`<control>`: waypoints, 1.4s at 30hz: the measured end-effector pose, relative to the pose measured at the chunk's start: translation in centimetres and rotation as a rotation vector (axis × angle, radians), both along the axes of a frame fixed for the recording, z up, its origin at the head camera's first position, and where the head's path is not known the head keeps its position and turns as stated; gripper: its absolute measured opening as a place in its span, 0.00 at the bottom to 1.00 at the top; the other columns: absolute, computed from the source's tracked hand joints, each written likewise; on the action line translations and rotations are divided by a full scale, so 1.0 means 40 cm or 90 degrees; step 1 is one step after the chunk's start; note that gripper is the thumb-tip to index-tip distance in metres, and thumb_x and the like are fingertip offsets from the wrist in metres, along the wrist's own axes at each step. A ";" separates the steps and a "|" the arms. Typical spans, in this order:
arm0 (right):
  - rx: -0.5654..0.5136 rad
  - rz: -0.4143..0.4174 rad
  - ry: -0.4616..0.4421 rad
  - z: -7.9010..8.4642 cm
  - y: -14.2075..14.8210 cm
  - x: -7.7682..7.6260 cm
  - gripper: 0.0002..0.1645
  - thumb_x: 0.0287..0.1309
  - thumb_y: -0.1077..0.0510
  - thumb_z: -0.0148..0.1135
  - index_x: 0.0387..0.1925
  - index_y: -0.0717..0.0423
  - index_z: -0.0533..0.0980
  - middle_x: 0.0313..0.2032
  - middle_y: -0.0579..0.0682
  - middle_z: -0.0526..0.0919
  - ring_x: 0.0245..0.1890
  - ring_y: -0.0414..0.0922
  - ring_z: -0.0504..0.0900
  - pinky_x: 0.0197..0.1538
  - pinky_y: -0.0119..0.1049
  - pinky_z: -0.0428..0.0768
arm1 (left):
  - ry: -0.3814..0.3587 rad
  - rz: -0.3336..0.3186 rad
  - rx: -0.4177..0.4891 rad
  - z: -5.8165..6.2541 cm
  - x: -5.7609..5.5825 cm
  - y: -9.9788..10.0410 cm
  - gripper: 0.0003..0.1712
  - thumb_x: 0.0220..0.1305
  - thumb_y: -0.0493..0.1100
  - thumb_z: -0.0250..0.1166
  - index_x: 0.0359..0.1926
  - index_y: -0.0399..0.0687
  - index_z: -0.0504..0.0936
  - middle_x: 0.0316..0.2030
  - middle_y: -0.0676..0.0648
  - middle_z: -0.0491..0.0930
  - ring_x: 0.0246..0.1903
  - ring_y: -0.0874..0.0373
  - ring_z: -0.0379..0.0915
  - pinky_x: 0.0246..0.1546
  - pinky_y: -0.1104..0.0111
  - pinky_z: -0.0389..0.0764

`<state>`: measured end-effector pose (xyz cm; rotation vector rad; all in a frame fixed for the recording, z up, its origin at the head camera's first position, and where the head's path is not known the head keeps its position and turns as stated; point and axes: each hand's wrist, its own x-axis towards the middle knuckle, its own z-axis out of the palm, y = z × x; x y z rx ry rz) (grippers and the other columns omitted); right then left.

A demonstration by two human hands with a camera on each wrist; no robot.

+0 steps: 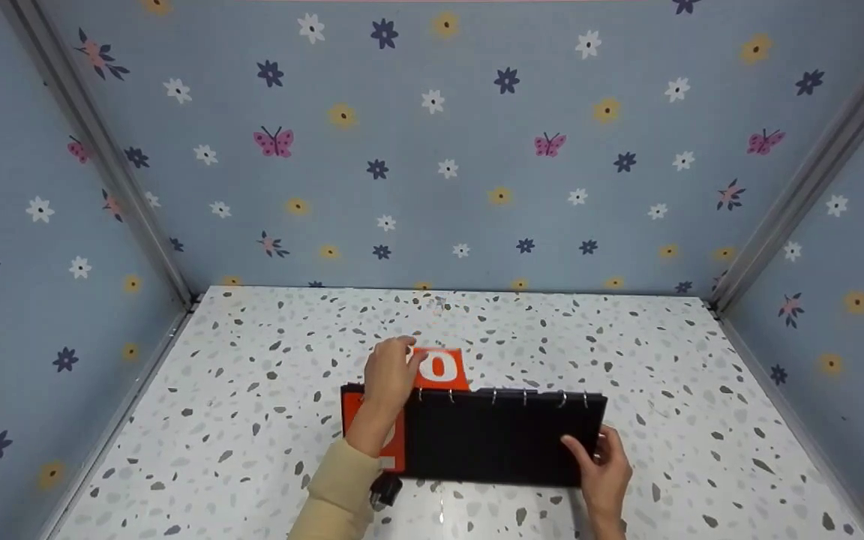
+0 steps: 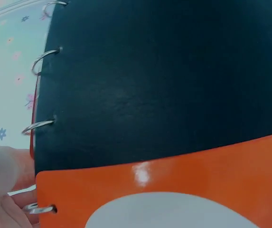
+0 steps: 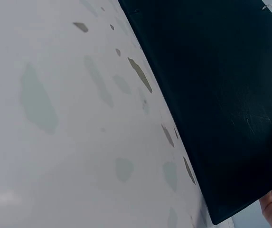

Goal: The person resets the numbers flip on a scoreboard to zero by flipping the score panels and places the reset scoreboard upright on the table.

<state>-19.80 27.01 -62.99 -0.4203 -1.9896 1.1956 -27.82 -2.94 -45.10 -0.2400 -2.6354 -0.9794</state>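
A black flip scoreboard [image 1: 492, 439] with metal rings along its top edge stands tilted on the speckled table. An orange card [image 1: 394, 450] hangs over its front at the left end, partly covered by my left forearm. Behind the top edge shows another orange card with a white 0 [image 1: 443, 367]. My left hand [image 1: 389, 371] reaches over the top edge, its thumb at the left side of that 0 card and its fingers spread apart from the thumb. With my right hand [image 1: 606, 466] I grip the scoreboard's right end, thumb on the front, fingers behind.
The white speckled table [image 1: 267, 390] extends around the scoreboard. Blue flowered walls [image 1: 432, 150] enclose it at the back and both sides, with grey posts at the corners. A small black object [image 1: 385, 489] is beside my left sleeve.
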 end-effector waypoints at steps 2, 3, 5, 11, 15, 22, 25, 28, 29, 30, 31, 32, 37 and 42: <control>0.000 0.002 0.005 0.001 -0.001 0.002 0.20 0.35 0.54 0.75 0.34 0.45 0.75 0.23 0.41 0.79 0.22 0.38 0.77 0.23 0.22 0.71 | 0.036 -0.001 0.016 0.000 0.012 -0.011 0.13 0.53 0.38 0.67 0.39 0.35 0.82 0.31 0.41 0.80 0.31 0.51 0.77 0.31 0.61 0.77; 0.004 0.002 0.010 0.002 -0.002 0.003 0.20 0.36 0.53 0.75 0.33 0.44 0.75 0.22 0.41 0.79 0.21 0.37 0.77 0.23 0.22 0.71 | 0.054 -0.002 0.028 0.000 0.019 -0.017 0.12 0.53 0.38 0.66 0.38 0.35 0.82 0.32 0.41 0.80 0.32 0.50 0.77 0.32 0.61 0.77; -0.007 0.005 -0.006 0.044 -0.020 0.019 0.20 0.37 0.55 0.74 0.34 0.48 0.75 0.23 0.44 0.80 0.22 0.37 0.77 0.24 0.22 0.71 | 0.089 0.002 0.054 -0.001 0.033 -0.029 0.11 0.53 0.37 0.66 0.38 0.35 0.82 0.32 0.41 0.80 0.32 0.50 0.76 0.32 0.61 0.77; -0.007 0.015 0.001 0.071 -0.030 0.032 0.21 0.37 0.55 0.75 0.35 0.55 0.75 0.24 0.49 0.79 0.22 0.35 0.76 0.25 0.21 0.71 | 0.214 0.030 0.131 -0.019 0.081 -0.062 0.09 0.53 0.35 0.66 0.37 0.37 0.81 0.34 0.43 0.79 0.36 0.50 0.76 0.36 0.61 0.76; -0.006 0.011 0.011 0.026 -0.010 0.014 0.21 0.36 0.53 0.75 0.34 0.50 0.75 0.23 0.46 0.79 0.22 0.36 0.77 0.25 0.21 0.71 | 0.290 0.049 0.184 -0.042 0.113 -0.085 0.08 0.52 0.32 0.66 0.35 0.37 0.81 0.35 0.44 0.78 0.38 0.51 0.75 0.39 0.62 0.75; 0.017 0.011 0.031 0.005 0.001 0.004 0.22 0.34 0.56 0.75 0.35 0.47 0.75 0.22 0.42 0.79 0.20 0.38 0.77 0.24 0.22 0.72 | 0.322 0.098 0.242 -0.103 0.164 -0.116 0.08 0.50 0.29 0.66 0.34 0.36 0.80 0.32 0.45 0.78 0.35 0.54 0.75 0.38 0.66 0.75; 0.024 0.014 0.033 0.011 -0.002 0.006 0.22 0.35 0.55 0.75 0.35 0.48 0.75 0.22 0.43 0.79 0.20 0.37 0.77 0.24 0.22 0.72 | 0.297 0.124 0.249 -0.133 0.180 -0.126 0.10 0.48 0.30 0.68 0.35 0.35 0.80 0.32 0.45 0.78 0.34 0.54 0.75 0.35 0.64 0.76; 0.004 0.045 0.043 0.029 -0.007 0.014 0.21 0.37 0.54 0.74 0.35 0.50 0.75 0.23 0.45 0.79 0.22 0.38 0.77 0.25 0.23 0.73 | 0.256 0.161 0.253 -0.162 0.190 -0.135 0.15 0.45 0.33 0.71 0.36 0.35 0.79 0.32 0.44 0.77 0.34 0.55 0.74 0.33 0.62 0.76; 0.004 0.045 0.041 0.030 -0.008 0.014 0.21 0.37 0.54 0.74 0.35 0.50 0.75 0.24 0.46 0.79 0.22 0.38 0.77 0.25 0.23 0.73 | 0.241 0.175 0.252 -0.171 0.193 -0.137 0.17 0.43 0.34 0.72 0.37 0.35 0.78 0.32 0.44 0.77 0.34 0.54 0.73 0.33 0.61 0.76; 0.004 0.045 0.041 0.030 -0.008 0.014 0.21 0.37 0.53 0.74 0.35 0.50 0.75 0.24 0.46 0.79 0.22 0.38 0.77 0.25 0.23 0.73 | 0.221 0.189 0.254 -0.179 0.195 -0.139 0.19 0.42 0.35 0.73 0.38 0.35 0.78 0.32 0.43 0.77 0.34 0.54 0.73 0.33 0.62 0.76; 0.003 0.046 0.042 0.030 -0.008 0.014 0.20 0.38 0.53 0.74 0.35 0.50 0.75 0.24 0.46 0.79 0.22 0.38 0.78 0.25 0.23 0.73 | 0.201 0.200 0.258 -0.186 0.197 -0.140 0.20 0.41 0.36 0.73 0.38 0.35 0.77 0.32 0.43 0.77 0.34 0.54 0.72 0.33 0.62 0.76; 0.002 0.047 0.044 0.029 -0.007 0.014 0.20 0.38 0.53 0.74 0.35 0.50 0.75 0.24 0.46 0.79 0.22 0.38 0.78 0.25 0.23 0.73 | 0.179 0.211 0.261 -0.193 0.199 -0.141 0.22 0.41 0.36 0.74 0.39 0.35 0.77 0.33 0.43 0.76 0.34 0.54 0.72 0.34 0.62 0.76; 0.015 0.018 0.028 0.007 -0.002 0.004 0.21 0.37 0.53 0.75 0.35 0.47 0.75 0.23 0.43 0.79 0.22 0.38 0.77 0.24 0.22 0.72 | 0.099 0.238 0.300 -0.230 0.198 -0.141 0.26 0.39 0.39 0.75 0.40 0.35 0.76 0.34 0.42 0.75 0.35 0.52 0.71 0.36 0.60 0.75; 0.016 0.015 0.021 0.011 -0.005 0.008 0.21 0.37 0.54 0.75 0.36 0.48 0.75 0.25 0.43 0.79 0.23 0.38 0.77 0.25 0.22 0.72 | 0.070 0.271 0.285 -0.320 0.162 -0.151 0.29 0.38 0.48 0.75 0.39 0.38 0.75 0.33 0.45 0.75 0.33 0.57 0.69 0.34 0.65 0.73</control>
